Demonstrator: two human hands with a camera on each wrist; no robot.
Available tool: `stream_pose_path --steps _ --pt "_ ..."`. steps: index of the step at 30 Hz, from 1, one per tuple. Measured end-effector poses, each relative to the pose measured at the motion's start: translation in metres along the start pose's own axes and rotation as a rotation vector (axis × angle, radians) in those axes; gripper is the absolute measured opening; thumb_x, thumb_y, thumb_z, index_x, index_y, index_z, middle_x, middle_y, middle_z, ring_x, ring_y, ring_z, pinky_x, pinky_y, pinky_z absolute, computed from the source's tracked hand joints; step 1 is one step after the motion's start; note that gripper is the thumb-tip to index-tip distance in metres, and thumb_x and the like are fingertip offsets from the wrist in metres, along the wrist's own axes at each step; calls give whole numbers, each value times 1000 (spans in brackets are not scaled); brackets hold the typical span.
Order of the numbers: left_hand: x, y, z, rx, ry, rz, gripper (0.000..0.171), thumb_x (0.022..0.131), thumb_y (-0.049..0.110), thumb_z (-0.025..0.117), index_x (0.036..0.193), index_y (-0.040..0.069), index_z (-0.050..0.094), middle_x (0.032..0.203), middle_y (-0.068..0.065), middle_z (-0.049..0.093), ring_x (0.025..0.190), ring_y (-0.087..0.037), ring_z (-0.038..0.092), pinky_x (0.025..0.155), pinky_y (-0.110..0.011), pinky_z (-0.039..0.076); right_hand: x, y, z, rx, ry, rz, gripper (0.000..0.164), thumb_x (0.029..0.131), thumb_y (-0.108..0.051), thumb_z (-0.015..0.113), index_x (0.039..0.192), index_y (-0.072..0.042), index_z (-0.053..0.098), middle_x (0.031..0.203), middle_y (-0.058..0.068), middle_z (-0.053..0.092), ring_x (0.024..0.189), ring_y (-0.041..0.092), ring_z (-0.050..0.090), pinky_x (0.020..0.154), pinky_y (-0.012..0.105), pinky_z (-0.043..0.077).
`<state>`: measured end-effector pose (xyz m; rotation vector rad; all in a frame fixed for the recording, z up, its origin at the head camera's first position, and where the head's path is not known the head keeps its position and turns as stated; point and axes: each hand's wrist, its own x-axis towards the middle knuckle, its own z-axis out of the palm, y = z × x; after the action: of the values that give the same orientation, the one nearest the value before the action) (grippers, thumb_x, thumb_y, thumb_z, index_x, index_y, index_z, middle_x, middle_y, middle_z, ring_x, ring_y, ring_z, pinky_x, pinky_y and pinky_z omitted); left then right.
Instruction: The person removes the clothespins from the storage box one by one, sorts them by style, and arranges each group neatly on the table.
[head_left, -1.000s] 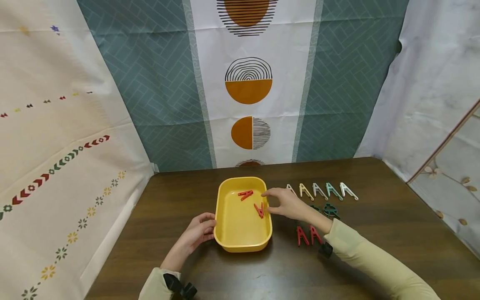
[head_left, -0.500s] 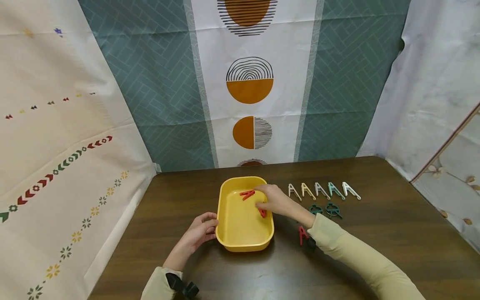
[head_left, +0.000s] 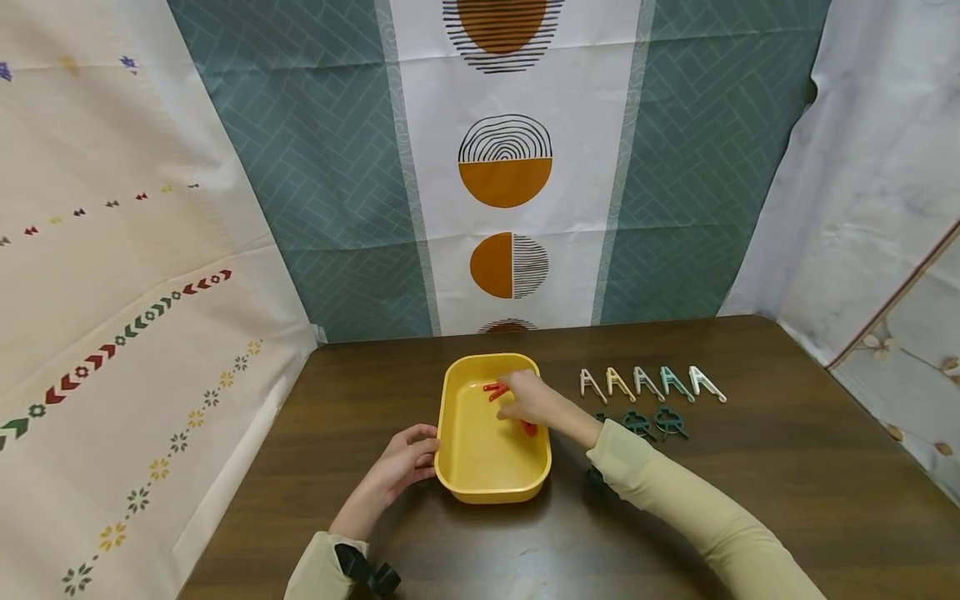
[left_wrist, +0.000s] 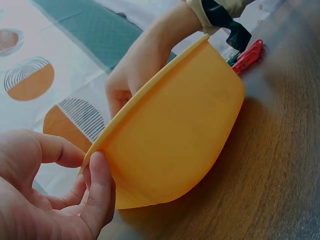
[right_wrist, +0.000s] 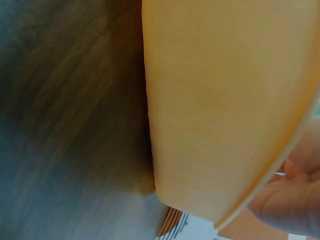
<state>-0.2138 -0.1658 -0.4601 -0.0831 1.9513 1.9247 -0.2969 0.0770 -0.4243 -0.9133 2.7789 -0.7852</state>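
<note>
A yellow plastic tub (head_left: 456,492) stands on the table in the head view. My left hand (head_left: 405,467) pinches its left rim; in the left wrist view the thumb and forefinger of that hand (left_wrist: 75,190) meet at the rim. My right hand (head_left: 528,400) reaches over the right rim into the tub, thumb and forefinger apart. One red clothespin (head_left: 492,389) lies by its forefinger. Another red clothespin (head_left: 529,428) shows partly below the hand. In the right wrist view the tub wall (right_wrist: 225,100) hides most of the right hand (right_wrist: 290,195).
Right of the tub, several pale and green clothespins (head_left: 643,383) lie in a row on the wooden table (head_left: 787,467). Dark green round clips (head_left: 670,422) lie nearer. Red clothespins (left_wrist: 248,56) beside the tub show in the left wrist view. Patterned cloths (head_left: 352,167) hang behind.
My right hand has moved left and farther into the tub, toward the far red clothespin. The right forearm now covers the red clothespins on the table. My left hand stays at the rim.
</note>
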Motion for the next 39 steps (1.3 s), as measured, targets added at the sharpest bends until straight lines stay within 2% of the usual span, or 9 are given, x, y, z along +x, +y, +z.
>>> stream_pose_path --steps 2,6,8,12,18,25,30,34,39 --pt "0 -1 0 -7 -2 1 37 90 12 52 120 -5 39 86 -7 61 72 -14 62 66 -27 52 4 7 5 10 17 -27 43 73 -19 76 104 6 60 94 19 66 70 20 61 62 27 50" --pt "0 -2 -1 -12 -5 3 36 90 12 52 120 -5 39 85 -7 61 71 -15 62 65 -27 52 10 9 7 3 54 19 54 71 -22 78 113 5 59 106 17 65 91 25 61 78 31 50" --pt "1 -3 -1 -12 -3 6 35 90 12 52 119 -5 39 85 -6 61 71 -15 62 65 -27 52 12 3 6 -16 59 78 48 69 -19 79 106 6 61 98 17 66 83 26 59 74 32 50" --pt "2 -5 -1 -11 -2 11 35 89 12 53 118 -4 40 84 -5 61 71 -14 61 65 -28 52 21 7 13 -79 58 165 38 64 -16 83 90 2 62 77 9 61 67 19 49 60 26 42" --pt "2 -5 -1 -16 -6 15 32 88 14 55 114 -1 42 82 -3 61 70 -13 61 65 -27 52 26 5 18 -109 33 225 35 62 -13 83 84 1 60 68 4 52 62 17 48 54 23 40" --pt "2 -4 -1 -11 2 13 33 89 13 53 116 -3 41 85 -5 61 72 -14 61 66 -27 52 31 5 18 -81 -12 180 40 67 -27 81 87 0 61 69 3 52 62 16 46 55 23 37" --pt "2 -4 -1 -6 6 13 34 89 13 53 117 -4 40 86 -7 61 72 -15 62 66 -27 53 33 8 24 -86 -32 94 35 75 -26 74 96 0 63 76 7 59 65 16 48 57 23 38" --pt "2 -4 0 -2 9 10 36 90 13 52 118 -5 39 87 -7 60 72 -15 62 65 -27 53 35 8 27 -76 -81 4 45 75 -23 74 114 -4 61 100 6 66 80 16 54 73 27 46" --pt "2 -4 0 -4 6 10 36 90 12 51 119 -5 38 87 -8 60 73 -15 62 65 -27 53 35 8 30 -63 -171 -123 45 74 -23 74 116 -12 61 109 0 65 92 14 55 90 29 44"
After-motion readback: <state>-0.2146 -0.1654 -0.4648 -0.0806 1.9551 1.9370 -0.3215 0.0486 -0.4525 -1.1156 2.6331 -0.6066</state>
